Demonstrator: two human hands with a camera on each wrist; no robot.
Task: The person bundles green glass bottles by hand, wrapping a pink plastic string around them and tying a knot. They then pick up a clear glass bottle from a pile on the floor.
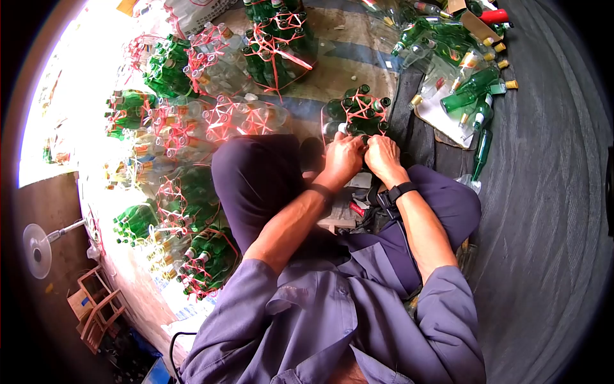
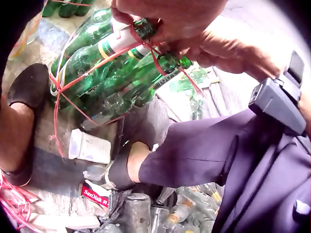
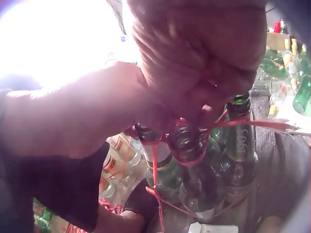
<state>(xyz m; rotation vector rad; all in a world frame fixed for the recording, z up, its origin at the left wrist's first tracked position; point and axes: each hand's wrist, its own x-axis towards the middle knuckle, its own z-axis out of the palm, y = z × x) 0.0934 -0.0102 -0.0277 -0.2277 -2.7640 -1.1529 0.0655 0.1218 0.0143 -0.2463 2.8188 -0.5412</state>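
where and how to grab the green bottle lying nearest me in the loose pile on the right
Probably round the body of the green bottle, from above and the right: it lies on its side, neck toward you, dark cloth along its right.

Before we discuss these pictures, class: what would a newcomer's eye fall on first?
Probably the bundles of bottles crowding the left side of the head view, tied with red string. Next, the left hand and right hand, close together at a green bundle just beyond the knees. Loose green bottles lie at upper right, and a white fan stands out at far left.
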